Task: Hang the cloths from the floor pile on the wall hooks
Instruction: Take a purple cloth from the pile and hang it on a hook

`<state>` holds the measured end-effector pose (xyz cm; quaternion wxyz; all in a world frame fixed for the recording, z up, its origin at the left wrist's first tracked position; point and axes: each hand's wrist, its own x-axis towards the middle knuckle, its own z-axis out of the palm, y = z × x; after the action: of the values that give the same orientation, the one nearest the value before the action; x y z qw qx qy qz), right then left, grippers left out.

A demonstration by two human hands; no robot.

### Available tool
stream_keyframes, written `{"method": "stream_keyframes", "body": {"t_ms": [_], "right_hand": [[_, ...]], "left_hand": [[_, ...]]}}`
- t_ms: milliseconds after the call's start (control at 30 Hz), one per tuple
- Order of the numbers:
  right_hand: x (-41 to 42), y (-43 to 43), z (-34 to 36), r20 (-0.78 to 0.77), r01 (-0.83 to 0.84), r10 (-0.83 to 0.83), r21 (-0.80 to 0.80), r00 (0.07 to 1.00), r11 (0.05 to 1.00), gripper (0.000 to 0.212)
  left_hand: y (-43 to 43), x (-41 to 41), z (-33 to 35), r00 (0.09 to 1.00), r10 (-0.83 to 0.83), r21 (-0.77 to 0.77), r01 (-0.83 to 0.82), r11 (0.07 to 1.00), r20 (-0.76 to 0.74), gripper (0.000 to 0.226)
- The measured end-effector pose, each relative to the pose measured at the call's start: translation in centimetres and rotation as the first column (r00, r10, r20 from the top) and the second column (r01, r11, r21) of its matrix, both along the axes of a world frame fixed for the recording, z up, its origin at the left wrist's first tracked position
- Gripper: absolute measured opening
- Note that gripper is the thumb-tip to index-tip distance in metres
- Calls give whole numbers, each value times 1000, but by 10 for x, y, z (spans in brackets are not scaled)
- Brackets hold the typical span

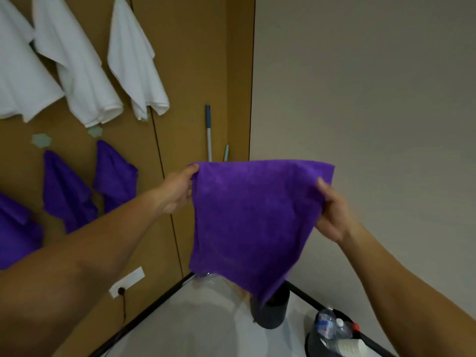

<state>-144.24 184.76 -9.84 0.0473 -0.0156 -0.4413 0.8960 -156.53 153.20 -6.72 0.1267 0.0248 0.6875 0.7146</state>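
I hold a purple cloth (252, 217) spread out in front of me, facing the room corner. My left hand (177, 191) pinches its top left corner and my right hand (332, 215) grips its right edge a little lower. On the brown wall to the left hang three white cloths (77, 63) in an upper row and three purple cloths (67, 191) in a lower row. Two pale hexagonal hooks (41, 140) show bare above the purple ones. The floor pile is out of sight.
Two mop handles (209, 132) lean in the corner. A dark bin (273, 313) stands on the floor under the cloth, and a second bin (332, 333) with bottles and paper cups is at the lower right. A wall socket (127, 282) with a cable sits low on the left wall.
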Motion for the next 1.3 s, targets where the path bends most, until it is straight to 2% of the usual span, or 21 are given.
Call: {"method": "stream_keyframes", "body": {"t_ms": [100,200,267,333,433,500,567,633,700,767,800,867,967,1033,1167,1300], "right_hand": [[-6,-26,-29,228,-86,8,335,974,938,41],[-27,-29,-25,243,59,-155,361,958,931,27],[-45,-24,-17,253,143,-239,345,938,928,20],[-59,-25,-13,280,131,-258,403,925,906,16],[-79,-29,-14,320,76,-291,545,901,835,25],[-93,-35,-17,345,20,-298,624,890,781,33],[-108,-43,-18,357,-22,-302,677,884,736,37],[-124,-47,-10,343,9,-277,614,897,789,36],[-136,-48,3,287,65,-196,409,938,910,38],[-142,-51,7,199,26,-78,250,977,968,46],[-144,-56,1,185,-20,-30,264,982,964,46],[-147,-67,-16,241,-99,-4,417,971,904,31],[-167,-66,-23,268,35,-218,555,939,831,9],[-185,-55,-21,277,97,-302,569,912,816,5],[-217,-40,-26,286,59,-263,568,921,821,7],[-253,-28,-26,187,74,-206,542,961,837,9]], "left_hand": [[-15,-2,-7,999,-48,-87,47,995,-7,13],[-30,-9,-27,993,-109,-228,115,967,38,25],[-40,-17,-35,994,-92,-292,104,951,54,26],[-53,-28,-40,997,-53,-354,70,933,59,17],[-72,-46,-41,997,18,-420,14,907,71,4],[-82,-56,-40,992,102,-389,-66,919,72,11],[-90,-64,-36,981,172,-295,-140,945,86,17],[-95,-73,-34,969,212,-174,-189,966,124,16],[-98,-83,-30,964,223,-80,-213,974,143,14],[-101,-94,-23,961,241,-21,-241,970,137,15],[-103,-99,-21,959,244,-3,-246,969,141,15],[-106,-107,-21,963,219,-22,-219,976,159,13],[-110,-117,-28,964,182,-173,-150,973,192,8],[-109,-125,-32,961,186,-260,-129,957,207,12],[-98,-139,-39,954,265,-383,-194,903,141,22],[-89,-152,-35,963,210,-424,-122,897,168,6]]}}
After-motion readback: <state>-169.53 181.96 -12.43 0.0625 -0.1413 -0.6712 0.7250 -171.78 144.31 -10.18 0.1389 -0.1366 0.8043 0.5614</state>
